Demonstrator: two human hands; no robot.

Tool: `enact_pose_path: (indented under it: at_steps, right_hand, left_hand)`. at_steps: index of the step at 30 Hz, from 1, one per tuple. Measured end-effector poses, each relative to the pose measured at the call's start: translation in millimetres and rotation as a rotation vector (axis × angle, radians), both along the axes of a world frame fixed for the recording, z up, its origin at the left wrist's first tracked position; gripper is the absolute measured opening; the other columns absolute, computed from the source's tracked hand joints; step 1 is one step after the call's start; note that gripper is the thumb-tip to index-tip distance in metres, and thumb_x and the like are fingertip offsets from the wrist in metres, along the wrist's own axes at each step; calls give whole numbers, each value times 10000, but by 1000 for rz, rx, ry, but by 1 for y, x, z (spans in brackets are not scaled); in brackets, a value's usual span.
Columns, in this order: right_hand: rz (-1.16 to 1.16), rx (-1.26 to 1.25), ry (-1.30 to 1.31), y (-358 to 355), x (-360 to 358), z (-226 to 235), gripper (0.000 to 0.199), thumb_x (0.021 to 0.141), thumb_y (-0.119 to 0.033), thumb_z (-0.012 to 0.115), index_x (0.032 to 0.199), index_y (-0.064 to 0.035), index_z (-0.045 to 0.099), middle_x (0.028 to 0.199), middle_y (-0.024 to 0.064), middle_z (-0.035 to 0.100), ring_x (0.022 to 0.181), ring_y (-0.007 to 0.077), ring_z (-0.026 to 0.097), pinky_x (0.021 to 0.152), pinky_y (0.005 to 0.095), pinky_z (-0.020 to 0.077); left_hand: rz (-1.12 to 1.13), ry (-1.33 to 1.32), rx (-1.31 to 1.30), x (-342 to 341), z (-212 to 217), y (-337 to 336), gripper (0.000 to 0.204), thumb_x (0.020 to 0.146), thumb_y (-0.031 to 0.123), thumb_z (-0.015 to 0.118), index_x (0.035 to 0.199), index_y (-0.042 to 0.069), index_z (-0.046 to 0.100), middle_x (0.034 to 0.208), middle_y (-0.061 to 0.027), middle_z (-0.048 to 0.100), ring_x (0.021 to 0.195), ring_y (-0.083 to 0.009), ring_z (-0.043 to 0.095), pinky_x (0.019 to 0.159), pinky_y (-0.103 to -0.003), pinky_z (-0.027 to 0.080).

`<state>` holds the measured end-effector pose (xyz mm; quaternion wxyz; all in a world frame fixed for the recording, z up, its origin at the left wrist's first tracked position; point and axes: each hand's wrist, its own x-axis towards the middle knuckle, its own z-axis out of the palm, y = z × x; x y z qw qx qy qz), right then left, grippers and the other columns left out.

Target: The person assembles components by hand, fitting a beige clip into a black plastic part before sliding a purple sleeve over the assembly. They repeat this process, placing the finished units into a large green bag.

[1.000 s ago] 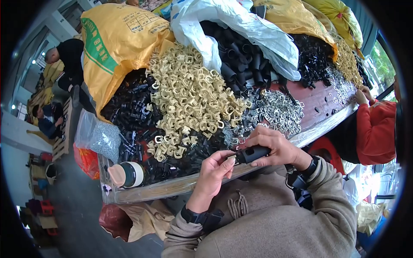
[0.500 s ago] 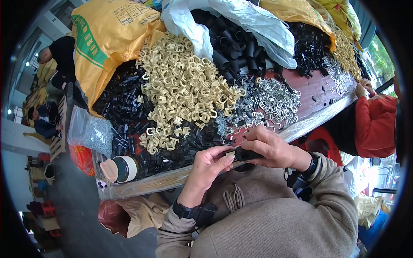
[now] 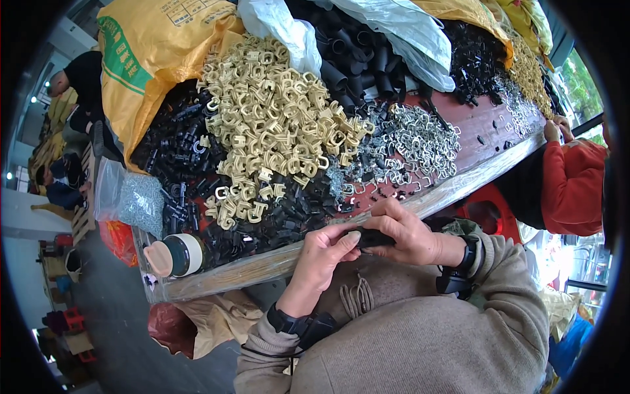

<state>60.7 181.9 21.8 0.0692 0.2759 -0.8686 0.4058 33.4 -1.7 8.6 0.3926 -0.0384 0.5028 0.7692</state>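
Observation:
Close to my body, just off the table's near edge, both hands grip one small black plastic part (image 3: pixel 375 239). My left hand (image 3: pixel 325 255) pinches its left end between thumb and fingers. The fingers of my right hand (image 3: pixel 405 231) curl over its right end and hide much of its shape. Beyond the hands lie a heap of cream plastic clips (image 3: pixel 275 125), a pile of bent silver metal clips (image 3: pixel 423 141) and small black pieces (image 3: pixel 282 220).
A lidded jar (image 3: pixel 174 255) and a bag of small metal bits (image 3: pixel 141 203) stand at the table's left corner. Black tubes (image 3: pixel 367 62) spill from a white bag at the back. A person in red (image 3: pixel 574 184) works at the right; a red stool (image 3: pixel 489 210) stands between.
The small cream piece by my left thumb no longer shows; the thumb now lies against the black part. The whole view has shifted slightly, so the table appears a little higher and further left.

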Motion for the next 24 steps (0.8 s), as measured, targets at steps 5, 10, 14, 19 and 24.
enact_pose_path:
  at_steps: [5,10,14,19,24]
  right_hand:
    - [-39,-53,-10,-2,1,-2,473,612,-103,693,1029,-13,490,914,135,444,828,282,458,725,352,398]
    - [156,-49,-354,13,-18,13,627,644,-190,704,1172,-15,415,994,152,447,910,304,463,779,376,392]
    - [376,-187,-339,22,-29,18,727,643,-271,702,1223,6,362,1125,169,431,1027,333,432,866,402,353]
    - [591,-228,-378,12,-26,20,737,650,-323,687,1200,43,361,1158,196,421,1069,336,415,918,417,315]
    - [525,-190,-282,5,-11,18,672,650,-295,676,1154,50,396,1124,208,440,1024,341,447,882,417,350]
  left_hand:
    - [-26,35,-60,-5,-1,0,261,786,134,590,1004,-6,561,831,-44,592,627,-79,561,558,-174,468]
    - [-37,47,-56,-11,-2,-3,394,767,139,617,1099,-22,480,853,-57,585,651,-81,557,569,-182,462]
    - [-44,36,22,-8,-1,5,543,739,129,648,1183,-28,378,889,-71,579,681,-89,561,575,-190,462]
    - [-123,-1,81,-4,4,4,641,714,72,660,1228,-30,291,1012,-106,538,823,-117,556,662,-206,467]
    - [-172,30,220,1,2,3,735,712,140,668,1268,-18,214,1117,-145,467,994,-167,493,825,-275,420]
